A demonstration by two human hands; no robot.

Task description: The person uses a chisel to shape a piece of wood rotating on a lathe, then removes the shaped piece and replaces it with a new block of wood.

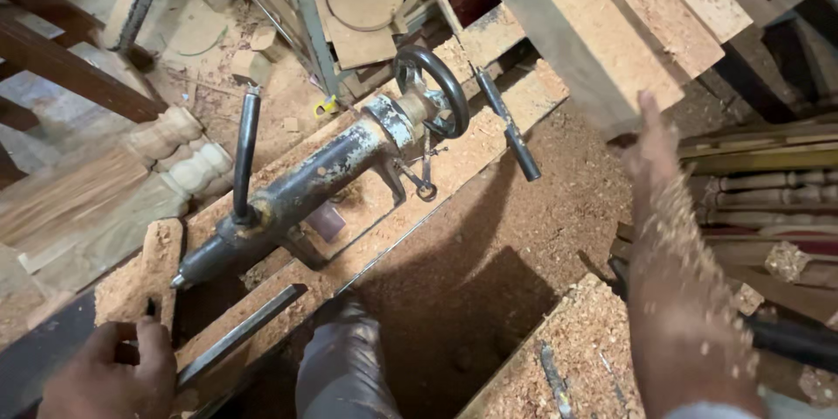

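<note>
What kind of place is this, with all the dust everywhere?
Most likely a woodturning workshop. A worn dark metal lathe tailstock with a black handwheel sits on a bed covered in brown sawdust, and pale carved wooden spindles lie nearby.

left hand [109, 375]: seen at 7 o'clock of the frame, knuckles up, fingers curled closed, thumb tucked toward 3 o'clock | right hand [653, 153]: raised at 3 o'clock, fingers extended together toward 12 o'clock, nothing gripped | right forearm [690, 297]: extended from 5 o'clock, skin coated with sawdust
</note>
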